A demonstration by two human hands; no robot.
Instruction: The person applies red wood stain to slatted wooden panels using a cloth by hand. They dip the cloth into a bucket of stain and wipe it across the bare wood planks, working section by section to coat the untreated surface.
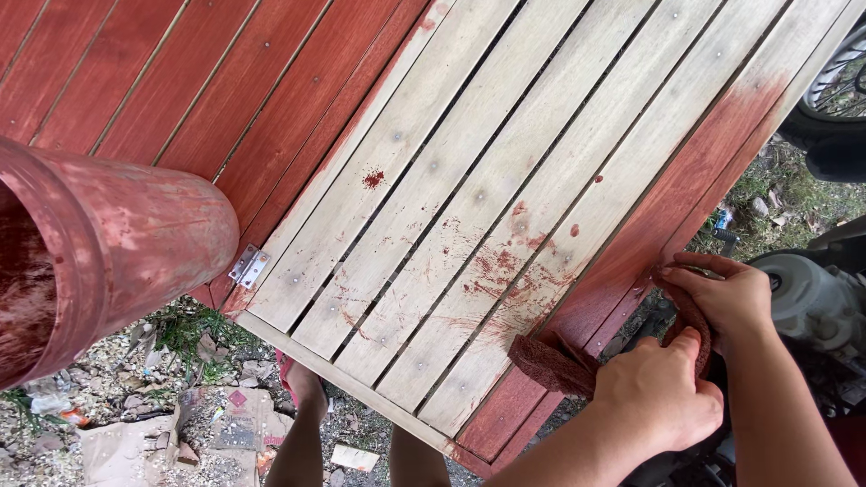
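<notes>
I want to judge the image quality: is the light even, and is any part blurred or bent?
Head view: soft daylight, no hard shadows or glare on the wooden panel. The red container at the left edge looms large and slightly soft, being close to the lens. The left hand, the right hand and the red cloth are sharp. Slats fan outward, a wide-angle effect.

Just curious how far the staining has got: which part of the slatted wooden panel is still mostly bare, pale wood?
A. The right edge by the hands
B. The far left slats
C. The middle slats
C: the middle slats are pale with only red splashes, while the left slats and the right edge are red-brown.
</notes>
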